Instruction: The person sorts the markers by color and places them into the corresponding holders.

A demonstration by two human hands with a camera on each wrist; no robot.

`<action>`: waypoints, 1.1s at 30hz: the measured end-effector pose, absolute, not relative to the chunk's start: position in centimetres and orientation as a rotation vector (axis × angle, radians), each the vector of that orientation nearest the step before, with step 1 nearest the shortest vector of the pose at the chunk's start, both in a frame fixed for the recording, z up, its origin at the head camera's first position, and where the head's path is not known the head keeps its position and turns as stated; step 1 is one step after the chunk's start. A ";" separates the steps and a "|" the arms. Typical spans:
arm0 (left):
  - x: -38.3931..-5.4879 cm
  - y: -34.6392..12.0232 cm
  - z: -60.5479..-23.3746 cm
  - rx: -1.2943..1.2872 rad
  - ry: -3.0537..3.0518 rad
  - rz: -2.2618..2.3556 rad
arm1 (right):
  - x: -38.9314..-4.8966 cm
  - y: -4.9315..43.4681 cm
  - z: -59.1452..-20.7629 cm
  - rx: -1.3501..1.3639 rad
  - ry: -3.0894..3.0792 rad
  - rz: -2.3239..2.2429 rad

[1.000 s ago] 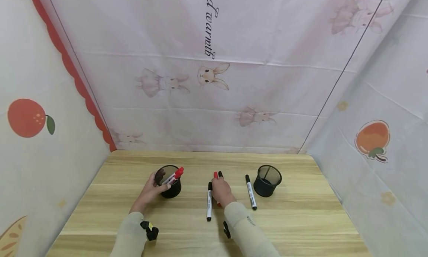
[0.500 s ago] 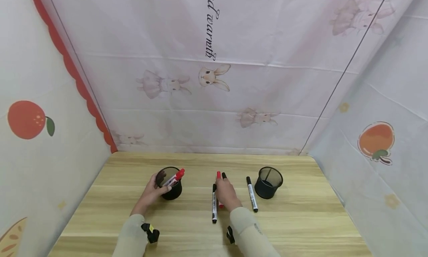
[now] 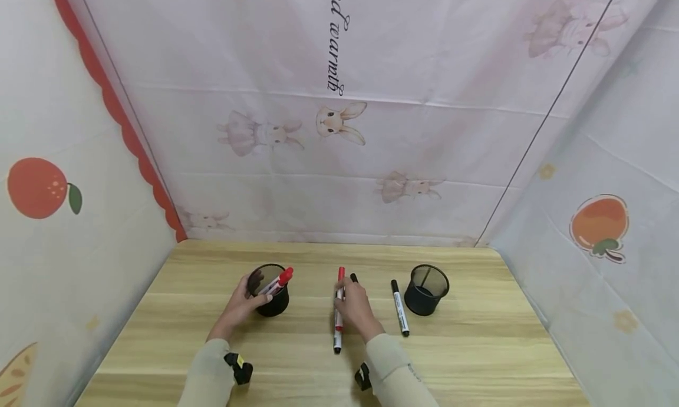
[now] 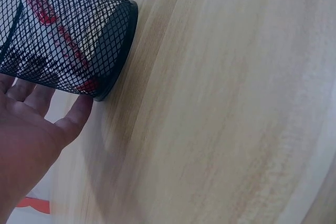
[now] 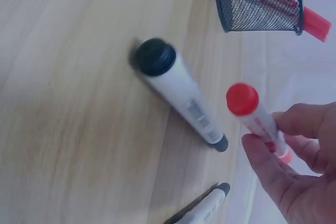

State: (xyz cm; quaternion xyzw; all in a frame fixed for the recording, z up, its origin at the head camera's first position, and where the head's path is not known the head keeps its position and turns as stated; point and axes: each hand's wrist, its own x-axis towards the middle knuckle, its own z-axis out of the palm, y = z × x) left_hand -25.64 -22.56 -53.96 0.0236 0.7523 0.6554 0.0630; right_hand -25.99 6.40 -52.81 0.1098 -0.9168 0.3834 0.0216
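My left hand (image 3: 237,310) grips a black mesh pen cup (image 3: 273,307) on the left of the table, thumb at the near side and fingers round behind. Red-capped markers (image 3: 284,276) lean inside it, caps above the rim. Between thumb and fingers, my right hand (image 3: 356,307) pinches a red marker (image 5: 259,121) with a white barrel, held off the table. Below it lies a black marker (image 5: 186,98), partly covered in the head view. A second black marker (image 3: 353,277) lies beyond the right hand, mostly hidden by it in the head view.
To the right stands another black mesh cup (image 3: 421,304), with a black marker (image 3: 399,308) lying at its left side. Printed cloth walls (image 3: 318,212) enclose the wooden table (image 3: 297,371) at the back and both sides.
The red marker, gripped by my right hand among the black ones, has come up and shifted left over the nearest black marker. My left hand stays on the cup.
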 end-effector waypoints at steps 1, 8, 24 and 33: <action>-25.7 -22.6 -53.9 0.075 2.280 1.977 | -26.0 6.4 -52.7 0.339 -2.826 1.223; -25.9 -22.7 -54.9 0.102 2.310 1.973 | -25.6 6.1 -51.9 0.402 -2.736 1.385; -26.0 -22.6 -55.1 0.097 2.266 2.009 | -25.1 4.6 -51.1 0.369 -2.506 1.792; -26.2 -22.7 -55.3 0.108 2.262 2.025 | -25.2 3.7 -50.6 0.176 -2.291 2.213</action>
